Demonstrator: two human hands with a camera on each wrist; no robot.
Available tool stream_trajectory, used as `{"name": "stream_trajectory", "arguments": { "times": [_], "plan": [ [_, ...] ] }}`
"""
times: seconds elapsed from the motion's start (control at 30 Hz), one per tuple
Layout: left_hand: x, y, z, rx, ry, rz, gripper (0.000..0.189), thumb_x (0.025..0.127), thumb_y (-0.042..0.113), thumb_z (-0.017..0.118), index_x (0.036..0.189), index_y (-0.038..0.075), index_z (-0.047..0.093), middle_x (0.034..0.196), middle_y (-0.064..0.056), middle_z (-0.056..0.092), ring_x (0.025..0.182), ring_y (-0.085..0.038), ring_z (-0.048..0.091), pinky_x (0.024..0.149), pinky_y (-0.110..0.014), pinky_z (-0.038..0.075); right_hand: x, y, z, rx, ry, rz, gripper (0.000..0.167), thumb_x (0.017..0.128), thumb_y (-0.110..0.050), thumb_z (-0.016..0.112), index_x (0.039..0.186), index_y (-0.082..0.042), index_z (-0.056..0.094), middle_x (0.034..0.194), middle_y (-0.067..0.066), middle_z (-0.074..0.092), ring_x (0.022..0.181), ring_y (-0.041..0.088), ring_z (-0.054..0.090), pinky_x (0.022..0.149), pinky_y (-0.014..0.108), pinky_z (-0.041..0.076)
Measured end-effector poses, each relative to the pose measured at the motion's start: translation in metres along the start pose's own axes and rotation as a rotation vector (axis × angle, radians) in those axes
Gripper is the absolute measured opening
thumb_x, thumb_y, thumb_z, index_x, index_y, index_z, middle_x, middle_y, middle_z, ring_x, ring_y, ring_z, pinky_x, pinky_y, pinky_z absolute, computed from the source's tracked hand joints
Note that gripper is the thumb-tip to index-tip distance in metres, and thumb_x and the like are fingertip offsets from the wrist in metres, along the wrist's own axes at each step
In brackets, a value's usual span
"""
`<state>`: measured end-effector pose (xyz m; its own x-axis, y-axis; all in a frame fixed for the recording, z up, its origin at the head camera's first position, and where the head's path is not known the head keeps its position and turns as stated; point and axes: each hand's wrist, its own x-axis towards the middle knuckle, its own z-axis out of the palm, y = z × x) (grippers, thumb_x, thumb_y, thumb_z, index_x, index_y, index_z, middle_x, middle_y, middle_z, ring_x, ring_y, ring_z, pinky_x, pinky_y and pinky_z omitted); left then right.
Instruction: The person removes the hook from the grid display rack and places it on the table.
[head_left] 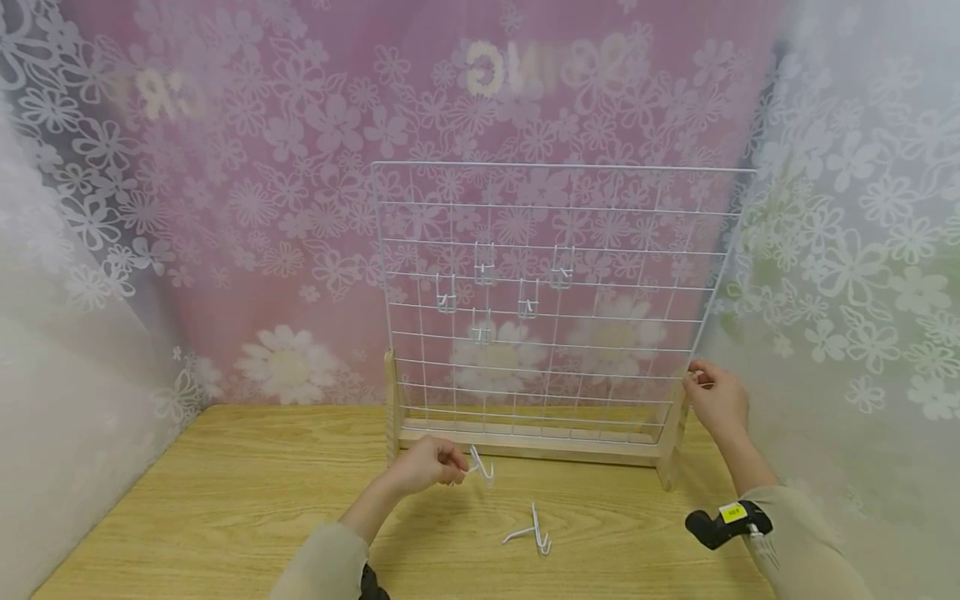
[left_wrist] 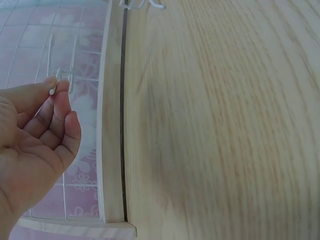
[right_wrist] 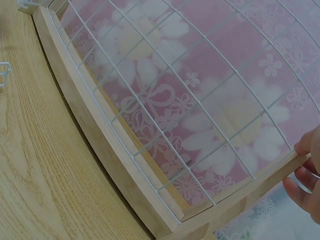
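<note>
My left hand [head_left: 429, 465] pinches a white wire hook [head_left: 482, 467] by its stem, low in front of the rack's base. In the left wrist view the hook [left_wrist: 74, 57] points away from the thumb and fingertips. A white wire grid [head_left: 562, 167] stands upright in a wooden stand [head_left: 525, 449]. My right hand [head_left: 717, 400] grips the top of the stand's right post [head_left: 678, 437]; the right wrist view has the thumb at the front and fingers [right_wrist: 300, 192] behind the wood. A second white hook [head_left: 536, 529] lies on the table.
Several white hooks [head_left: 528, 308] hang on the left and middle of the grid. The wood-grain table [head_left: 247, 500] runs under the stand. Behind hangs a pink floral curtain [head_left: 300, 208], with pale floral curtains at both sides.
</note>
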<state>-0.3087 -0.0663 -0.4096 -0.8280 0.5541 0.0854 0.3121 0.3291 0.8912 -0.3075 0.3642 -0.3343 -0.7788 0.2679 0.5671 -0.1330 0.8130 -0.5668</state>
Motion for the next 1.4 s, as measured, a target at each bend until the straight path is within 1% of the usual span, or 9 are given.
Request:
{"name": "stream_trajectory", "arguments": {
  "times": [0.03, 0.27, 0.5, 0.57, 0.73, 0.9, 1.0, 1.2, 1.4],
  "plan": [
    [-0.001, -0.001, 0.000, 0.003, -0.001, 0.000, 0.006, 0.082, -0.002, 0.064, 0.087, -0.004, 0.064, 0.072, 0.000, 0.059, 0.065, -0.011, 0.053, 0.071, -0.048, 0.048, 0.000, 0.000, 0.000, 0.001, -0.001, 0.002, 0.022, 0.089, -0.009, 0.054, 0.105, 0.005, 0.061, 0.089, 0.025, 0.061, 0.081, 0.038, 0.058, 0.062, 0.037, 0.041],
    [-0.005, -0.008, 0.002, 0.041, -0.001, -0.004, 0.006, 0.081, -0.001, 0.066, 0.086, -0.004, 0.066, 0.073, 0.000, 0.061, 0.066, -0.012, 0.054, 0.062, -0.028, 0.047, 0.000, -0.001, -0.001, -0.002, -0.010, 0.018, 0.022, 0.089, -0.008, 0.055, 0.106, 0.004, 0.060, 0.090, 0.023, 0.060, 0.081, 0.036, 0.057, 0.061, 0.034, 0.041],
    [-0.007, -0.013, 0.006, 0.017, -0.036, -0.030, 0.007, 0.081, -0.001, 0.066, 0.087, -0.004, 0.068, 0.078, -0.006, 0.065, 0.067, -0.013, 0.056, 0.064, -0.030, 0.050, 0.000, -0.002, -0.002, -0.002, -0.011, 0.016, 0.022, 0.089, -0.009, 0.055, 0.107, 0.005, 0.060, 0.090, 0.023, 0.060, 0.081, 0.035, 0.057, 0.060, 0.033, 0.041],
    [-0.007, -0.014, 0.008, 0.025, -0.044, -0.032, 0.006, 0.081, -0.001, 0.067, 0.086, -0.004, 0.068, 0.077, -0.006, 0.065, 0.066, -0.012, 0.056, 0.062, -0.029, 0.049, -0.001, -0.002, -0.002, -0.005, -0.008, 0.015, 0.022, 0.089, -0.009, 0.055, 0.106, 0.005, 0.060, 0.089, 0.023, 0.060, 0.080, 0.035, 0.057, 0.059, 0.033, 0.041],
    [-0.005, -0.014, 0.015, 0.087, -0.050, -0.015, 0.004, 0.080, -0.002, 0.066, 0.082, -0.003, 0.069, 0.071, -0.002, 0.063, 0.062, -0.011, 0.053, 0.056, -0.025, 0.046, -0.001, -0.002, -0.002, -0.009, -0.005, 0.012, 0.022, 0.089, -0.009, 0.055, 0.105, 0.005, 0.061, 0.088, 0.023, 0.061, 0.080, 0.035, 0.058, 0.059, 0.032, 0.042],
    [-0.004, -0.016, 0.020, 0.118, -0.057, -0.018, 0.005, 0.080, -0.004, 0.064, 0.080, -0.003, 0.069, 0.070, -0.007, 0.063, 0.060, -0.009, 0.050, 0.053, -0.023, 0.043, 0.000, -0.001, -0.002, -0.006, -0.014, 0.011, 0.023, 0.090, -0.010, 0.054, 0.106, 0.005, 0.060, 0.089, 0.023, 0.061, 0.082, 0.036, 0.058, 0.059, 0.033, 0.042],
    [-0.005, -0.017, 0.022, 0.107, -0.066, -0.032, 0.005, 0.080, -0.004, 0.064, 0.080, -0.003, 0.068, 0.072, -0.010, 0.063, 0.060, -0.011, 0.051, 0.054, -0.024, 0.043, 0.000, -0.001, -0.001, -0.010, -0.015, 0.014, 0.023, 0.090, -0.010, 0.053, 0.107, 0.005, 0.060, 0.090, 0.024, 0.061, 0.083, 0.037, 0.058, 0.061, 0.034, 0.042],
    [-0.006, -0.019, 0.025, 0.099, -0.089, -0.049, 0.001, 0.079, -0.003, 0.066, 0.079, -0.003, 0.067, 0.068, -0.005, 0.062, 0.058, -0.012, 0.050, 0.052, -0.023, 0.042, 0.000, -0.003, -0.001, -0.004, -0.007, 0.020, 0.022, 0.089, -0.009, 0.054, 0.105, 0.006, 0.060, 0.089, 0.023, 0.061, 0.082, 0.036, 0.058, 0.063, 0.035, 0.042],
    [-0.007, -0.024, 0.029, 0.115, -0.089, -0.068, 0.005, 0.077, -0.004, 0.068, 0.077, 0.001, 0.067, 0.066, -0.002, 0.060, 0.056, -0.010, 0.049, 0.051, -0.021, 0.041, -0.001, -0.004, -0.002, -0.001, -0.013, 0.006, 0.023, 0.090, -0.008, 0.054, 0.106, 0.007, 0.060, 0.090, 0.025, 0.060, 0.083, 0.038, 0.058, 0.064, 0.037, 0.042]
  ]
}}
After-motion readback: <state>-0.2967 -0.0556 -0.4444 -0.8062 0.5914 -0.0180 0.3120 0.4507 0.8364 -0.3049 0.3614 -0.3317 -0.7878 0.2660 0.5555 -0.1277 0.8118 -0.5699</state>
